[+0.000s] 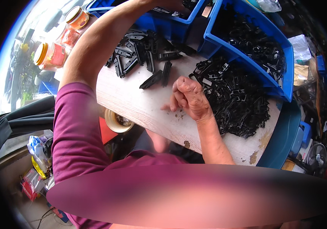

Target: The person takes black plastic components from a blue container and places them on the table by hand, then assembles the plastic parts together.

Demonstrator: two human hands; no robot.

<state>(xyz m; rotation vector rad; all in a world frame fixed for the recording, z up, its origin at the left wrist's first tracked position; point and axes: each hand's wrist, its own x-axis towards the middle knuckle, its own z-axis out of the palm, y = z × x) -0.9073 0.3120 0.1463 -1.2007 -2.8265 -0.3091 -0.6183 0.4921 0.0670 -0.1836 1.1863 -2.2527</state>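
My left arm stretches up across the far left of the table to a far blue bin (163,26). My left hand (171,4) is at the bin's top, cut by the frame edge and in shadow, so its fingers cannot be read. Over the middle of the table is my right hand (192,97), its fingers curled closed; what they hold, if anything, is hidden. Just right of it lies a dense heap of small black plastic parts (239,103). Longer black plastic pieces (150,61) lie scattered to its upper left, below the far bin.
A larger blue bin (247,55) of small black parts stands at the right. Jars with yellow lids (51,55) stand at the far left. A round tub (118,121) sits by the near edge of the pale wooden table (133,97). A dark teal container (281,133) borders its right side.
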